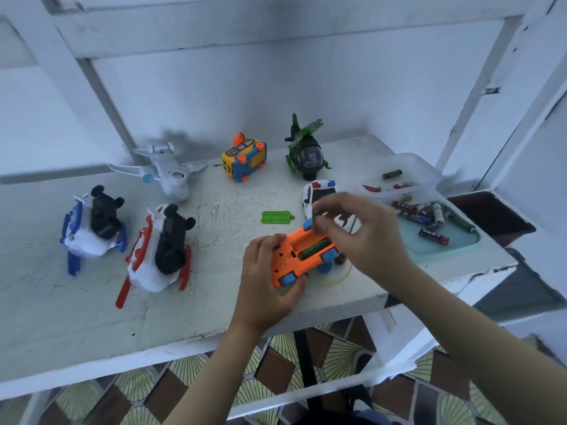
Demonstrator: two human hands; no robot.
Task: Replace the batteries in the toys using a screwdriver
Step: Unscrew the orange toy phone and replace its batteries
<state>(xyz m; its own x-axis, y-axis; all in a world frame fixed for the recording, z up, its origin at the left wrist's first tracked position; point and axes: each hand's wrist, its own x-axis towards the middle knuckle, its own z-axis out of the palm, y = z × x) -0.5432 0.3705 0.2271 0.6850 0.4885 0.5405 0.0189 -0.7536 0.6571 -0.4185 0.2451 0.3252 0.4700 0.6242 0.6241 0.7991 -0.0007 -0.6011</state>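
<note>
Head view: my left hand (264, 273) grips the upturned orange toy car (299, 257) near the table's (92, 317) front edge. My right hand (365, 237) hovers over it, fingers bunched and blurred; I cannot tell their hold. It half-hides the police car (316, 193) beside the green cover (275, 217).

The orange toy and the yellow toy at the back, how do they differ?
The left hand holds the orange toy; the yellow toy lies untouched on the table. The orange toy has blue wheels and an open bay with a green battery; the yellow toy has orange wheels. Both show their undersides.
</note>
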